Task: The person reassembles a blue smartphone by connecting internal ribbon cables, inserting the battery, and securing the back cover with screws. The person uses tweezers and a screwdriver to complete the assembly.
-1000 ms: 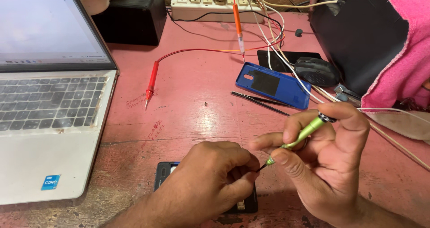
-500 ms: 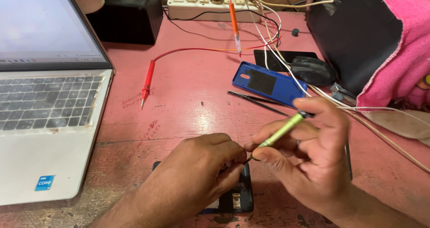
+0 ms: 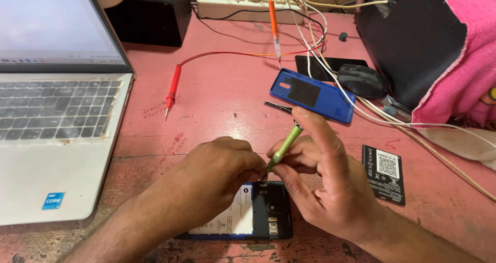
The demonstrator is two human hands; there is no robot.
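Observation:
An opened phone (image 3: 261, 211) lies face down near the table's front edge, its back removed and its inner frame showing. My left hand (image 3: 214, 172) rests on its upper left part, fingers curled down onto it. My right hand (image 3: 323, 183) grips a green screwdriver (image 3: 283, 150) slanted down to the left, its tip at the phone's top edge between my two hands. The phone's blue back cover (image 3: 312, 95) lies further back on the pink table (image 3: 217, 103), with thin metal tweezers (image 3: 278, 107) beside it.
An open laptop (image 3: 57, 113) fills the left side. A red probe (image 3: 173, 90) and an orange probe (image 3: 274, 25) lie with their wires mid-table. A power strip (image 3: 243, 0) sits at the back. A black battery (image 3: 383, 172), a mouse (image 3: 361, 80) and pink cloth (image 3: 460, 72) are to the right.
Both hands have shifted slightly, the screwdriver now tilts steeper with its tip on the phone's top edge, and more of the phone shows. The battery has come into view.

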